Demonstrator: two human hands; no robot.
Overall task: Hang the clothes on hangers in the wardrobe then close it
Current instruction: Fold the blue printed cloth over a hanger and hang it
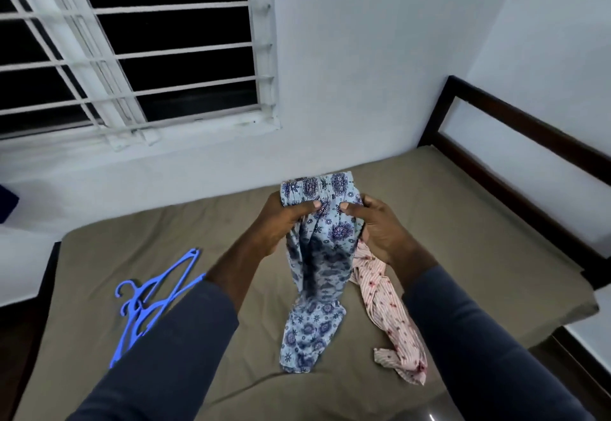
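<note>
The left hand (281,222) grips the blue garment (317,255) just under its gathered waistband, thumb laid across the front of the cloth and fingers curled behind it. The right hand (377,225) pinches the same garment on the other side, thumb forward, the two thumbs nearly meeting at the middle. Both arms wear dark long sleeves (469,344).

The garment is pale blue with a dark blue floral print. Its waistband stands up above the hands, and the rest hangs down between the forearms, the lower end folding onto the bed (463,239).

Just right of it, a pink striped garment (390,315) with small red marks lies twisted on the bed; its upper end runs under the right hand, whether touching it cannot be told, and its lower end lies crumpled near the right sleeve.

Well to the left, blue hangers (155,295) lie in a loose stack on the bed, partly hidden by the left sleeve; their number is unclear.

The bed has an olive-brown sheet and a dark wooden frame (515,123) at the right. Beyond it is a pale wall (363,57) with a white barred window (132,57), dark outside. No wardrobe is in view.
</note>
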